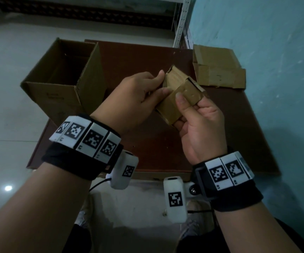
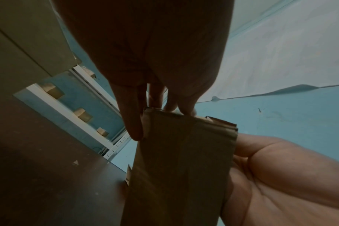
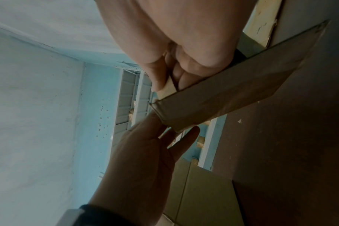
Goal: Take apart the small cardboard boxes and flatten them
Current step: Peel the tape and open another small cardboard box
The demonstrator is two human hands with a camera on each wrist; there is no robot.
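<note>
The small brown corrugated cardboard box (image 1: pixel 176 95) is held in the air above the dark reddish-brown table (image 1: pixel 156 147), near its middle, partly collapsed with one taped flap folded over. The left hand (image 1: pixel 134 99) pinches the far-left edge of the box between thumb and fingertips. The right hand (image 1: pixel 198 125) grasps the near-right end, thumb on the taped flap and fingers curled underneath.

Handling, as judged from these views: the box is light and thin-walled. It should stay stiff across its panels but bend readily along the scored creases. Take hold at opposite edges, close to a crease, and press the panels toward each other. The tape patches may resist and tear the liner if pulled sharply. The surface looks dry and not slippery.

Count:
- One small box in hand.
- One flattened brown cardboard piece (image 1: pixel 218 70) lying at the far right of the table, against the light blue wall (image 1: pixel 275 52).
- One large open brown cardboard carton (image 1: pixel 63 79) standing at the far left; its interior is dark and its contents cannot be determined
</note>
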